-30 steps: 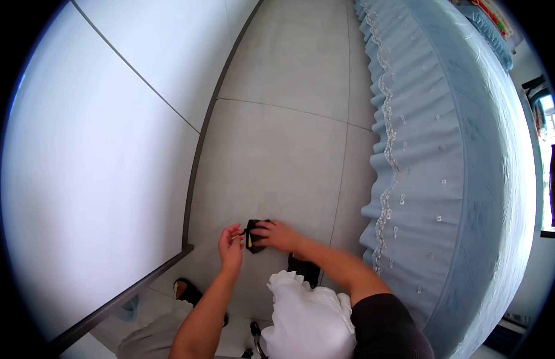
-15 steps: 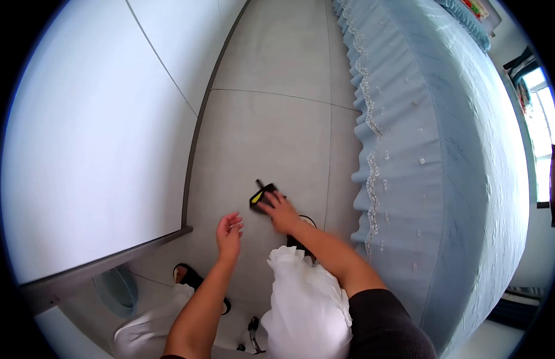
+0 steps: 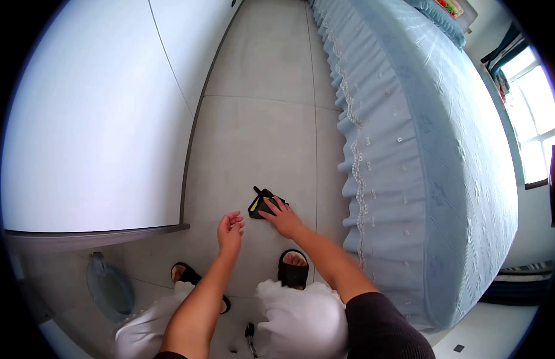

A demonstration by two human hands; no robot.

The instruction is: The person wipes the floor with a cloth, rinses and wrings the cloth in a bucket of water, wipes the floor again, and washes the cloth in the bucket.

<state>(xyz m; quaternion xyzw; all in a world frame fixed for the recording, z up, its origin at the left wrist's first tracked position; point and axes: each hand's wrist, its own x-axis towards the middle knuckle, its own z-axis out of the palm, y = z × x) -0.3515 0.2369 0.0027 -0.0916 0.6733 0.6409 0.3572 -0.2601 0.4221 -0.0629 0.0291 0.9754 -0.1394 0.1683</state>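
right grip (image 3: 283,221) splayed on boxy object (image 3: 261,206)

Matt pouch (image 3: 259,210), smooth floor (image 3: 253,143), cloth bedskirt (image 3: 388,161)

Right of the right hand (image 3: 282,221) stood 1 bed (image 3: 445,179), with 1 window (image 3: 533,107) beyond. Left of the left hand (image 3: 231,234) stood 1 cabinet (image 3: 104,131); 1 blue tub (image 3: 100,275) sat behind-left of that hand.

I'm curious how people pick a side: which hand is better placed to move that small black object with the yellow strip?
Probably the right hand: it rests on the small black object, while the left hand hangs apart from it, seemingly empty.
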